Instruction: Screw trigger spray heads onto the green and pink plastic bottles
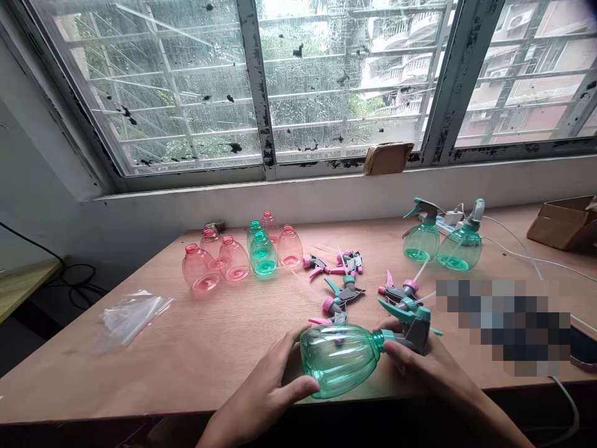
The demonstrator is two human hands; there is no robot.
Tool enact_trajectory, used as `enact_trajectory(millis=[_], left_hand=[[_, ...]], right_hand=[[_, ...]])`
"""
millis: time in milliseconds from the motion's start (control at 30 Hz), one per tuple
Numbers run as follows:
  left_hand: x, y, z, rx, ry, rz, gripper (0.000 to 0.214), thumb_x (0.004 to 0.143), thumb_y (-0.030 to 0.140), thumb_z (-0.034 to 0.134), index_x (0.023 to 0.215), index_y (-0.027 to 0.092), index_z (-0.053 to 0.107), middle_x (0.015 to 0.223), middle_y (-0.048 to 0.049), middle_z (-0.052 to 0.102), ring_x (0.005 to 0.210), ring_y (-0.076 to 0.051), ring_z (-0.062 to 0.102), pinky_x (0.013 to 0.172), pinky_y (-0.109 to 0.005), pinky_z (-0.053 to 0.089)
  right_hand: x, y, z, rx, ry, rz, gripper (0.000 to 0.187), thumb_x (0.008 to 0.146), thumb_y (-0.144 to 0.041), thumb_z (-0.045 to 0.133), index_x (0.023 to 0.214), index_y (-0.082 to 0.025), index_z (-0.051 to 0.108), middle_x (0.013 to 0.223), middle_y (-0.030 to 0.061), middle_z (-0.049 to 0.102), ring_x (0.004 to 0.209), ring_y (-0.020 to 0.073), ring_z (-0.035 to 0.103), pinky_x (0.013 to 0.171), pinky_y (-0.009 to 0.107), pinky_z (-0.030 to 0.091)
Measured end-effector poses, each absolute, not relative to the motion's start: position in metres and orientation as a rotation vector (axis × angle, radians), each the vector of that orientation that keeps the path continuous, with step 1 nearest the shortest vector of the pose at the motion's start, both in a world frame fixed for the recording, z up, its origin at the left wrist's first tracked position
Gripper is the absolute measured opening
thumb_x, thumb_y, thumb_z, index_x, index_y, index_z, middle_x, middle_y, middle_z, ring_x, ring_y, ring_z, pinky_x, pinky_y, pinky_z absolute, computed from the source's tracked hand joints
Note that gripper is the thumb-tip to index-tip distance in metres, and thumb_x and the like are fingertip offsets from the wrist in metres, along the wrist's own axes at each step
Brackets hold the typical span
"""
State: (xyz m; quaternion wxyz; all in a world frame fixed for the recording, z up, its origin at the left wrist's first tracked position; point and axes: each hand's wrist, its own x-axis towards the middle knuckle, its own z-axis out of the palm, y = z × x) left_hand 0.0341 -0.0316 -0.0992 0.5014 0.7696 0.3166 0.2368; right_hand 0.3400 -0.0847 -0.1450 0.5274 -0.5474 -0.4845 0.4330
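A clear green spray bottle (340,361) lies on its side in the air above the table's front edge, its neck pointing right. My left hand (270,386) is wrapped round the bottle's base, thumb in front. At the neck, my right hand (420,364) grips the grey and teal spray head (417,330), which sits at the bottle's mouth; whether it is fully screwed on I cannot tell. Just beyond lie loose pink and grey trigger heads (333,308) and a teal and grey one (347,289). More trigger heads (396,292) lie behind my right hand.
Several pink bottles (200,267) and two green bottles (263,255) without heads stand at the back left. Two green bottles with spray heads (422,239) stand back right, near a white cable and a cardboard box (562,224). Plastic bags (133,317) lie left; a blurred patch hides things at right.
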Motion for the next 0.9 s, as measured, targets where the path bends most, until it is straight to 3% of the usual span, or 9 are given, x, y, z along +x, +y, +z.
enact_trajectory(millis=[133, 333, 500, 667, 900], left_hand=[[0.0366, -0.0314, -0.0997, 1.841, 0.751, 0.590, 0.076, 0.092, 0.054, 0.077, 0.157, 0.029, 0.045, 0.164, -0.0080, 0.048, 0.153, -0.036, 0.040, 0.129, -0.048, 0.031], [0.0370, -0.0319, -0.1010, 1.850, 0.777, 0.599, 0.071, 0.093, 0.047, 0.078, 0.156, 0.035, 0.045, 0.162, -0.0042, 0.052, 0.151, -0.033, 0.044, 0.127, -0.045, 0.035], [0.0353, -0.0315, -0.1020, 1.836, 0.757, 0.593, 0.071, 0.094, 0.041, 0.079, 0.156, 0.036, 0.044, 0.162, -0.0026, 0.050, 0.151, -0.031, 0.045, 0.127, -0.045, 0.035], [0.0337, -0.0326, -0.1018, 1.821, 0.763, 0.573, 0.076, 0.093, 0.033, 0.079, 0.157, 0.037, 0.040, 0.164, -0.0023, 0.048, 0.152, -0.030, 0.043, 0.128, -0.045, 0.033], [0.0345, -0.0340, -0.1061, 1.808, 0.888, 0.561, 0.098, 0.083, 0.022, 0.087, 0.161, 0.038, 0.030, 0.171, -0.0013, 0.038, 0.157, -0.032, 0.034, 0.131, -0.046, 0.028]], right_hand=[[0.3413, -0.0828, -0.1453, -1.221, -1.102, 1.123, 0.047, 0.082, -0.060, 0.080, 0.102, -0.019, 0.070, 0.057, -0.0048, 0.059, 0.049, 0.0153, 0.052, 0.049, 0.027, 0.039], [0.3349, -0.0859, -0.1422, -1.220, -1.080, 1.107, 0.049, 0.073, -0.056, 0.089, 0.104, -0.024, 0.067, 0.070, -0.0032, 0.064, 0.061, 0.0190, 0.057, 0.055, 0.029, 0.044], [0.3364, -0.0865, -0.1423, -1.242, -1.120, 1.087, 0.048, 0.074, -0.059, 0.088, 0.096, -0.024, 0.065, 0.056, -0.0075, 0.055, 0.050, 0.0148, 0.048, 0.049, 0.026, 0.036], [0.3379, -0.0853, -0.1431, -1.337, -1.097, 1.041, 0.051, 0.071, -0.062, 0.088, 0.101, -0.024, 0.070, 0.059, -0.0054, 0.059, 0.049, 0.0173, 0.053, 0.048, 0.028, 0.041], [0.3389, -0.0845, -0.1387, -1.331, -1.186, 0.954, 0.039, 0.070, -0.051, 0.090, 0.090, -0.021, 0.075, 0.064, -0.0012, 0.066, 0.060, 0.0224, 0.064, 0.056, 0.032, 0.052]])
